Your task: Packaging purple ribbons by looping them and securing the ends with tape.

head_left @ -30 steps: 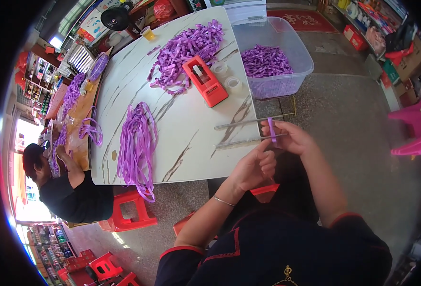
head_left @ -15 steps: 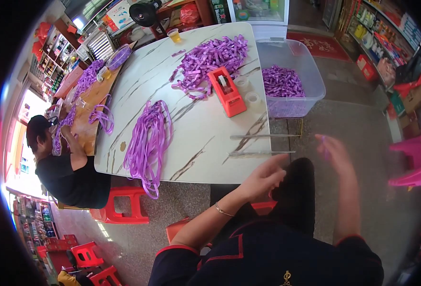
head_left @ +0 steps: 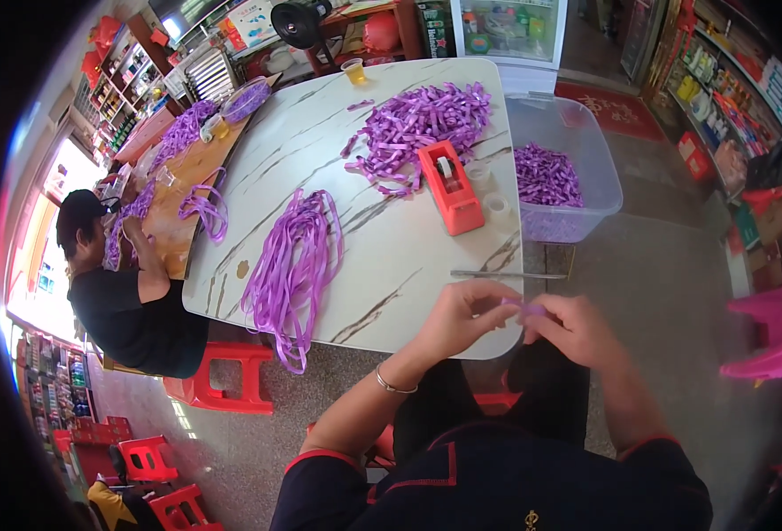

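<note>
Between both hands (head_left: 466,317), a narrow purple ribbon (head_left: 535,310)

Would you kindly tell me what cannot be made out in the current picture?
In the head view:
Purple ribbon piece: its full shape, covered by the fingers of the left hand and right hand, and blurred.
Clear bin: its lower left side, hidden by the table.
Pink chair: its right part, cut off by the right edge.
Shelf goods at upper right: too small to identify.
</note>
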Action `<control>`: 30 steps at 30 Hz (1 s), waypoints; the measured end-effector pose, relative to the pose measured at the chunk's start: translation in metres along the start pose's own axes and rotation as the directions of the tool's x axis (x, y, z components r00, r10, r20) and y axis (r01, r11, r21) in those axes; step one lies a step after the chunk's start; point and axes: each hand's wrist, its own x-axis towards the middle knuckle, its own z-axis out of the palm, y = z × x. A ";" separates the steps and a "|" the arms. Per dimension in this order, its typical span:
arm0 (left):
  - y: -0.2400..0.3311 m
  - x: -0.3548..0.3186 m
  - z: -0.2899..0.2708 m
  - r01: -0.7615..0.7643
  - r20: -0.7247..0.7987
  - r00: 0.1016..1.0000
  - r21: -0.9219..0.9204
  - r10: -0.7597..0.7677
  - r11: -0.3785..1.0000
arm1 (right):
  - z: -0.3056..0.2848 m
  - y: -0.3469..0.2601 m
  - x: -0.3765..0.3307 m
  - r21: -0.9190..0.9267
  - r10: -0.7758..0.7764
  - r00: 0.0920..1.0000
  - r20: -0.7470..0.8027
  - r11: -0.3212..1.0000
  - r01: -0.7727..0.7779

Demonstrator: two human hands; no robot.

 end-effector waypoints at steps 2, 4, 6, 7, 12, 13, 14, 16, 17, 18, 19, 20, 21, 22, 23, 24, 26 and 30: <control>-0.004 0.007 -0.020 -0.059 0.004 0.998 0.110 0.058 0.992 | 0.004 -0.006 0.016 -0.072 -0.031 0.996 -0.085 0.997 0.024; -0.001 0.014 -0.051 -0.209 -0.021 0.970 0.422 0.240 0.882 | -0.001 -0.011 0.043 -0.149 -0.080 0.992 -0.093 0.987 0.066; 0.000 0.025 -0.092 -0.165 -0.084 0.923 0.795 0.376 0.584 | -0.014 -0.013 0.078 -0.261 -0.159 0.974 -0.163 0.959 0.113; -0.010 0.027 -0.118 -0.015 -0.149 0.907 0.923 0.394 0.384 | -0.018 -0.010 0.105 -0.295 -0.202 0.957 -0.210 0.946 0.135; -0.041 0.074 -0.174 0.446 -0.462 0.862 0.887 0.210 0.121 | -0.055 0.015 0.247 -0.487 -0.504 0.769 -0.393 0.823 0.290; -0.043 0.083 -0.178 0.495 -0.508 0.845 0.861 0.168 0.116 | -0.061 0.018 0.272 -0.533 -0.462 0.805 -0.373 0.817 0.221; -0.045 0.094 -0.182 0.549 -0.568 0.812 0.822 0.135 0.151 | -0.063 0.024 0.294 -0.576 -0.415 0.838 -0.355 0.803 0.153; -0.054 0.115 -0.190 0.560 -0.583 0.802 0.809 0.132 0.178 | -0.073 0.055 0.331 -0.602 -0.417 0.852 -0.315 0.782 0.161; -0.056 0.120 -0.195 0.582 -0.609 0.783 0.789 0.123 0.200 | -0.072 0.056 0.340 -0.620 -0.418 0.869 -0.265 0.764 0.179; -0.058 0.124 -0.199 0.590 -0.616 0.778 0.783 0.121 0.194 | -0.072 0.059 0.345 -0.587 -0.318 0.905 -0.282 0.804 0.099; -0.059 0.131 -0.204 0.589 -0.614 0.780 0.785 0.121 0.193 | -0.074 0.065 0.347 -0.586 -0.317 0.905 -0.284 0.804 0.098; -0.060 0.134 -0.211 0.565 -0.591 0.797 0.802 0.126 0.195 | -0.070 0.069 0.346 -0.548 -0.340 0.891 -0.300 0.826 0.131; -0.059 0.139 -0.213 0.535 -0.563 0.816 0.821 0.130 0.199 | -0.070 0.075 0.341 -0.510 -0.360 0.876 -0.320 0.845 0.160; -0.058 0.146 -0.214 0.532 -0.559 0.818 0.824 0.133 0.196 | -0.072 0.080 0.334 -0.509 -0.353 0.879 -0.321 0.847 0.154; -0.059 0.154 -0.216 0.527 -0.555 0.822 0.826 0.128 0.200 | -0.076 0.086 0.323 -0.500 -0.351 0.878 -0.324 0.852 0.156; -0.061 0.161 -0.221 0.517 -0.542 0.828 0.837 0.145 0.177 | -0.077 0.089 0.313 -0.487 -0.352 0.878 -0.324 0.858 0.164; -0.061 0.177 -0.224 0.508 -0.531 0.837 0.844 0.135 0.170 | -0.081 0.093 0.284 -0.480 -0.344 0.872 -0.349 0.865 0.149; -0.071 0.207 -0.239 0.513 -0.537 0.830 0.841 0.150 0.172 | -0.082 0.098 0.224 -0.465 -0.347 0.856 -0.383 0.873 0.146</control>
